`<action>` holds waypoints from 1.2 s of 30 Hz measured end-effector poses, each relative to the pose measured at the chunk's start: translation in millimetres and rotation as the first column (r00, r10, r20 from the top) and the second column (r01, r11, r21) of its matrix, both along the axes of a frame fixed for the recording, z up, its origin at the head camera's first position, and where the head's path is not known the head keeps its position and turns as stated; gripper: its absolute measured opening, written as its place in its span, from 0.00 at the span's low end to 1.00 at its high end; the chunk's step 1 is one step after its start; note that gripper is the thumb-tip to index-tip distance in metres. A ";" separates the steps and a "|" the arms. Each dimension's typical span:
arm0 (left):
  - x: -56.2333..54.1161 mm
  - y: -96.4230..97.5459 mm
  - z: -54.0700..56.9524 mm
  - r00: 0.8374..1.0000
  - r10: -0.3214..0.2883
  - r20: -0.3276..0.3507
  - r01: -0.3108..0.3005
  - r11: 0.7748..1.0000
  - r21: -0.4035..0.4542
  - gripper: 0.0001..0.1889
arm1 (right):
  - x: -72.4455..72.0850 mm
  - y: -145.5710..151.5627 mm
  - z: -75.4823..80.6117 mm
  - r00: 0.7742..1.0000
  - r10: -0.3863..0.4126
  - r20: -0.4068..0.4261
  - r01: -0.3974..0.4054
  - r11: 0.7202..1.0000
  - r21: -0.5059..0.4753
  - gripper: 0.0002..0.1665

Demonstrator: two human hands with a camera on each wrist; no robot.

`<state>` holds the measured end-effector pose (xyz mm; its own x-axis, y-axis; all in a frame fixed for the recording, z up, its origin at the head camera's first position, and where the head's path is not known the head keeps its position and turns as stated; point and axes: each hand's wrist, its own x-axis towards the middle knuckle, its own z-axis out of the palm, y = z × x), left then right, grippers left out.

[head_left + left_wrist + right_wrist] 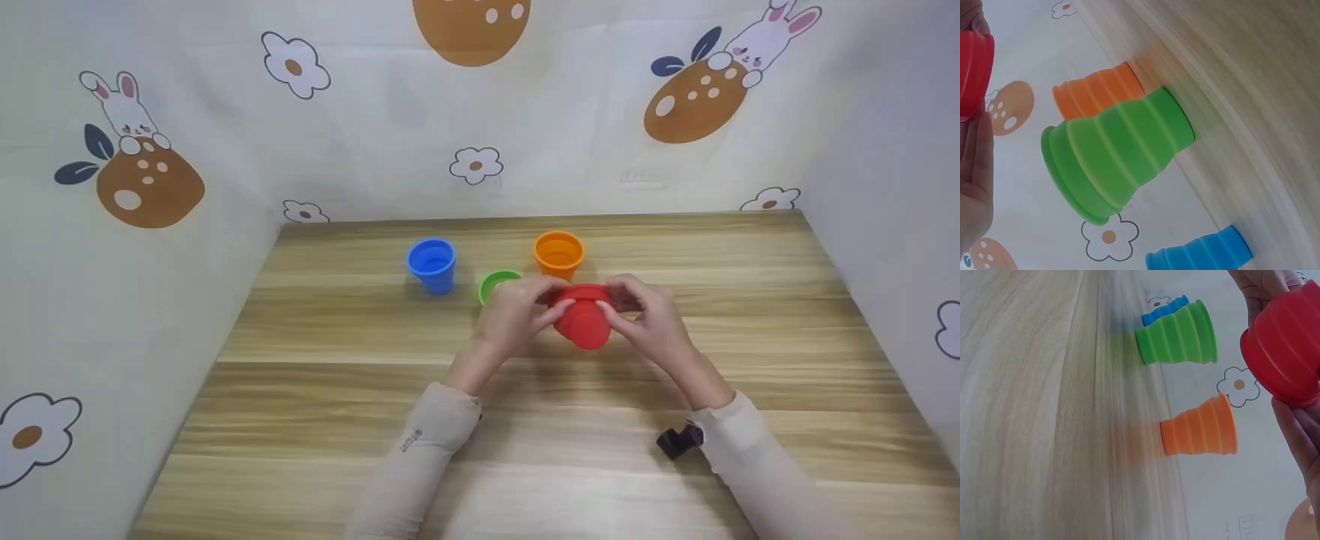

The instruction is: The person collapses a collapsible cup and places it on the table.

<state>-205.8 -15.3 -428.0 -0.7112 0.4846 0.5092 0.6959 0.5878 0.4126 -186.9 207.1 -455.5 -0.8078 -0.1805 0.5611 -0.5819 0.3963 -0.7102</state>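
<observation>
Both hands hold a red ribbed collapsible cup [590, 328] above the table, tipped so its round base faces the head camera. The left hand [512, 313] pinches its left side near the rim with thumb and fingers. On the opposite side the right hand [651, 319] grips it in the same way. Just beyond the left hand stands a green ribbed cup [1114, 152], partly hidden by that hand in the head view. An orange cup [559, 253] stands upright behind the red one. Farther left is an upright blue cup [433, 264].
The wood-grain table [315, 420] meets a patterned back wall [390, 150] behind the cups, with side walls at left and right. A small black object [679, 441] shows beside the right sleeve cuff.
</observation>
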 end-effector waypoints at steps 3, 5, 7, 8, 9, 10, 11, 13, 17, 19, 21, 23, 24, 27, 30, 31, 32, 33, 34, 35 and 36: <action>-0.3 -0.4 -0.2 0.999 0.007 -0.041 -0.006 1.000 0.011 0.14 | -0.2 -1.2 0.4 1.000 -0.002 -0.018 0.002 1.000 -0.003 0.13; -0.6 -0.5 -0.1 0.999 0.012 -0.050 -0.011 1.000 0.018 0.14 | -0.3 -1.7 0.9 1.000 0.003 -0.023 -0.003 1.000 -0.008 0.14; -0.7 -1.1 0.1 0.998 0.019 -0.056 -0.018 1.000 0.021 0.14 | -0.9 -1.4 0.3 1.000 0.014 -0.019 -0.014 1.000 -0.019 0.15; -0.8 -1.4 0.3 0.998 0.024 -0.059 -0.023 0.999 0.022 0.14 | -0.9 -1.3 0.1 1.000 0.022 -0.016 -0.022 0.999 -0.026 0.16; -1.0 -1.7 0.4 0.998 0.030 -0.064 -0.028 0.999 0.022 0.14 | -1.0 -1.1 -0.1 0.999 0.032 -0.011 -0.032 0.999 -0.033 0.17; -1.2 -2.0 0.3 0.997 0.037 -0.068 -0.036 0.999 0.022 0.14 | -0.7 -1.0 -0.1 0.999 0.044 -0.006 -0.044 0.998 -0.042 0.18; -1.4 -2.4 0.5 0.997 0.043 -0.068 -0.041 0.999 0.026 0.14 | -0.3 -1.0 -0.1 0.998 0.055 0.003 -0.055 0.997 -0.054 0.19; -1.5 -3.1 0.8 0.997 0.048 -0.065 -0.045 0.998 0.044 0.14 | 0.1 -0.9 0.2 0.997 0.077 0.012 -0.076 0.994 -0.075 0.20; -1.2 -4.5 1.2 0.998 0.047 -0.034 -0.044 0.995 0.085 0.13 | 1.5 -0.7 0.9 0.994 0.098 0.052 -0.091 0.988 -0.123 0.22; -0.9 -5.1 1.1 0.999 0.050 -0.012 -0.048 0.994 0.096 0.14 | 2.0 -0.8 1.0 0.992 0.099 0.075 -0.087 0.985 -0.146 0.22; -0.6 -5.3 1.0 0.999 0.052 0.015 -0.054 0.993 0.106 0.14 | 2.5 -1.2 1.3 0.991 0.098 0.095 -0.081 0.982 -0.170 0.22; -0.5 -5.6 0.8 0.998 0.052 0.036 -0.056 0.992 0.115 0.15 | 2.5 -1.8 1.9 0.991 0.094 0.099 -0.074 0.979 -0.188 0.22; -0.5 -5.7 0.7 0.998 0.051 0.042 -0.056 0.991 0.120 0.15 | 2.5 -2.3 2.3 0.991 0.088 0.097 -0.068 0.979 -0.191 0.22; -0.4 -6.1 0.3 0.998 0.047 0.042 -0.052 0.990 0.132 0.15 | 2.6 -3.7 3.4 0.995 0.072 0.072 -0.057 0.978 -0.201 0.22; -0.3 -6.8 -0.5 0.999 0.036 0.033 -0.040 0.988 0.146 0.16 | 2.4 -5.1 3.7 0.998 0.058 0.037 -0.049 0.978 -0.204 0.21; -0.2 -7.0 -0.8 0.999 0.032 0.027 -0.036 0.988 0.149 0.16 | 2.1 -5.5 3.6 0.998 0.054 0.024 -0.048 0.978 -0.203 0.21; -0.2 -7.2 -1.2 0.999 0.028 0.021 -0.031 0.988 0.153 0.16 | 1.9 -5.9 3.5 0.999 0.048 0.010 -0.045 0.979 -0.198 0.21; -0.3 -7.5 -1.7 1.000 0.023 0.016 -0.025 0.987 0.158 0.16 | 1.7 -6.2 3.4 0.999 0.042 -0.002 -0.041 0.980 -0.194 0.21; -0.4 -7.7 -2.0 1.000 0.016 0.014 -0.019 0.986 0.164 0.16 | 1.3 -6.3 3.1 0.999 0.032 -0.013 -0.034 0.982 -0.186 0.20; -0.3 -8.0 -2.1 1.000 0.009 0.012 -0.011 0.986 0.168 0.16 | 1.0 -6.5 2.9 0.999 0.022 -0.025 -0.026 0.984 -0.176 0.20; -0.2 -8.2 -2.2 1.000 0.002 0.011 -0.004 0.985 0.172 0.16 | 0.9 -6.7 3.1 0.999 0.011 -0.036 -0.016 0.987 -0.163 0.20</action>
